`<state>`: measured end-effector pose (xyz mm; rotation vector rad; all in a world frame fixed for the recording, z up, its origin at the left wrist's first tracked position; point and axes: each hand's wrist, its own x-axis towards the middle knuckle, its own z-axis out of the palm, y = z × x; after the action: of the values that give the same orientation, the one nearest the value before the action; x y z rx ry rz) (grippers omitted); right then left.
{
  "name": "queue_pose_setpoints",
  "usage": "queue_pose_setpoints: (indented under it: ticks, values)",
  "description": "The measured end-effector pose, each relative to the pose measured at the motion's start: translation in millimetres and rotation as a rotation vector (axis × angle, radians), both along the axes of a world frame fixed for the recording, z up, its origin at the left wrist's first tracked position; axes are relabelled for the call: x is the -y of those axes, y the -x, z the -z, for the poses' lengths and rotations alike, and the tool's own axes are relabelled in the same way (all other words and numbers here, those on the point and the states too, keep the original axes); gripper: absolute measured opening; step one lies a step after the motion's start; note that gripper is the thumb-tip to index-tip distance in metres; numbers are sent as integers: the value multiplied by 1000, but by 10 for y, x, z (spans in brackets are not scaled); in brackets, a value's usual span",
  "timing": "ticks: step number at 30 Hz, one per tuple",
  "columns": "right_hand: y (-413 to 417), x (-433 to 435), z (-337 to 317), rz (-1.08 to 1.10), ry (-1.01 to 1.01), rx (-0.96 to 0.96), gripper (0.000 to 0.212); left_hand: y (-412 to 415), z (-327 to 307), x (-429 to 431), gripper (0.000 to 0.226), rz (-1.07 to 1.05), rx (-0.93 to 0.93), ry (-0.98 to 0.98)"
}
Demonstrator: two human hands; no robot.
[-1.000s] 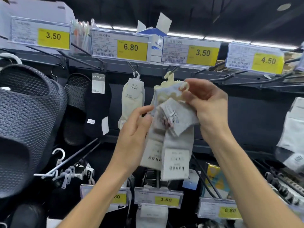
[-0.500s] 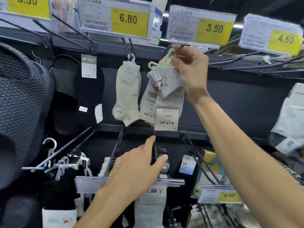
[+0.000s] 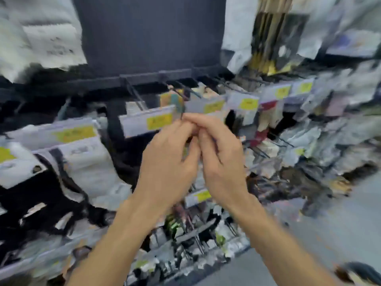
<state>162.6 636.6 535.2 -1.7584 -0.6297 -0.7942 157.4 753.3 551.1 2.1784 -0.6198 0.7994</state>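
The left hand and right hand meet in front of the middle of the rack, backs towards the camera. The left fingers are curled inward, not spread. Their tips bunch against the tips of the right fingers, which are curled the same way. The two thumbs lie close together in the narrow gap between the palms.

The joined fingertips sit at the lower end of a thin dark hook, which juts forward from the rail above. With the picture so smeared, they seem to touch it, but I cannot tell whether either hand pinches it or anything else.

A price tag with a yellow label hangs just left of the fingertips, and a teal and yellow pack sits behind the hook. White socks hang well to the left. A dark panel backs the rack above, and grey floor shows at the lower right.
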Motion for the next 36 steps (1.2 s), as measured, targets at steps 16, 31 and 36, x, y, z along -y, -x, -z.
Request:
queue_pose_setpoints:
  ticks: [16, 31, 36]
  values:
    - [5292, 2954, 4158, 726, -258, -1965, 25, 2699, 4244, 2779, 21, 788, -1164, -1206]
    - [4682, 4959, 4544, 1018, -906, -1962, 9, 2014, 5092, 5684, 14, 930, -1273, -1336]
    - [4073, 6320, 4958, 970, -938, -1883, 27, 1503, 5582, 6980, 14, 902, -1230, -1424]
